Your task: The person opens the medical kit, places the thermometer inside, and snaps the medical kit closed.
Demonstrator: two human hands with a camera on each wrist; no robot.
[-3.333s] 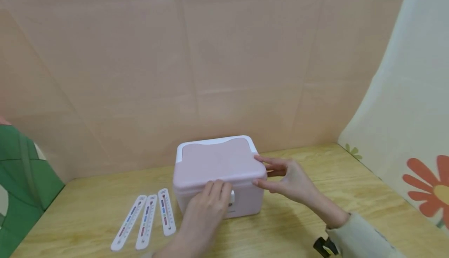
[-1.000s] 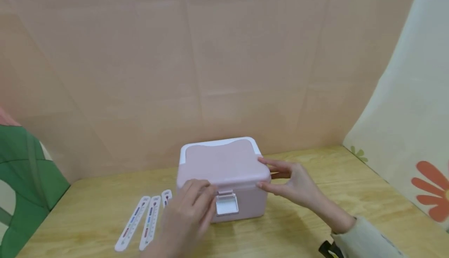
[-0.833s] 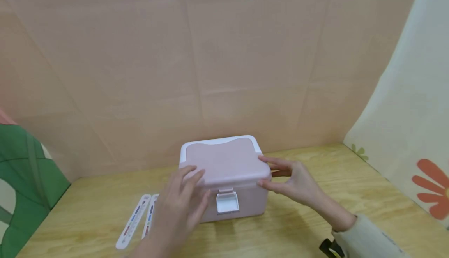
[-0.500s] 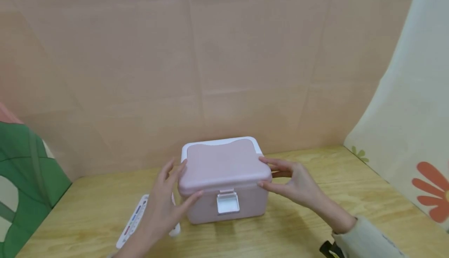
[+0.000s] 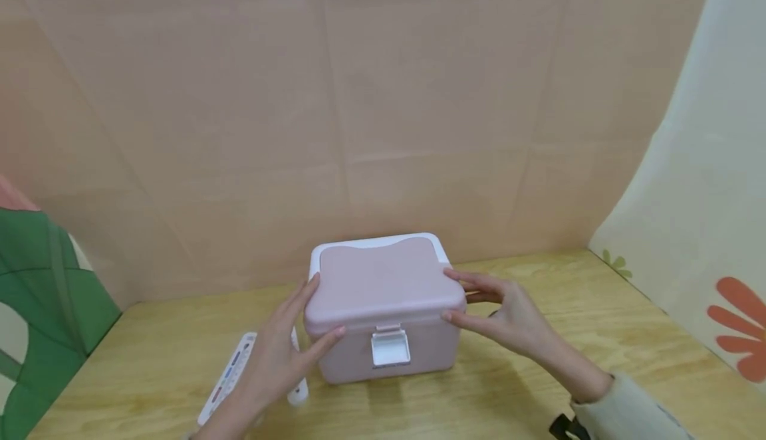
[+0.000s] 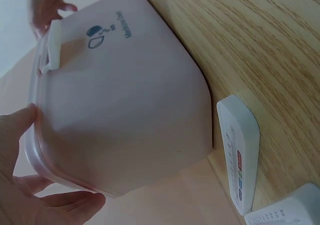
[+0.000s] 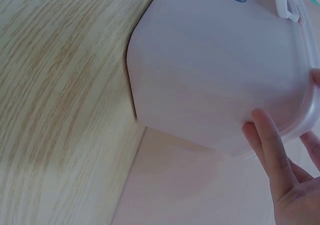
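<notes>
A pink medicine chest (image 5: pixel 419 347) stands on the table, its lid (image 5: pixel 383 277) down. The white front latch (image 5: pixel 390 348) is flipped outward. My left hand (image 5: pixel 272 360) grips the lid's left front corner, thumb on the front edge and fingers along the side. At the opposite corner my right hand (image 5: pixel 514 314) holds the lid the same way; in the right wrist view some of its fingers (image 7: pixel 270 140) lie against the chest's side. White strip thermometers lie left of the chest, one (image 5: pixel 230 373) beside my left wrist and another (image 5: pixel 297 393) partly behind that hand.
The wooden table (image 5: pixel 526 400) meets a plain pinkish backdrop (image 5: pixel 389 127) right behind the chest. A flower-print cloth (image 5: pixel 688 227) hangs at the right, and green fabric (image 5: pixel 48 294) is at the left. A dark object (image 5: pixel 565 427) sits by the right sleeve.
My left hand has left the latch, now flipped outward, and moved left to the lid's left corner, covering part of the thermometers. My right hand has stayed at the right corner.
</notes>
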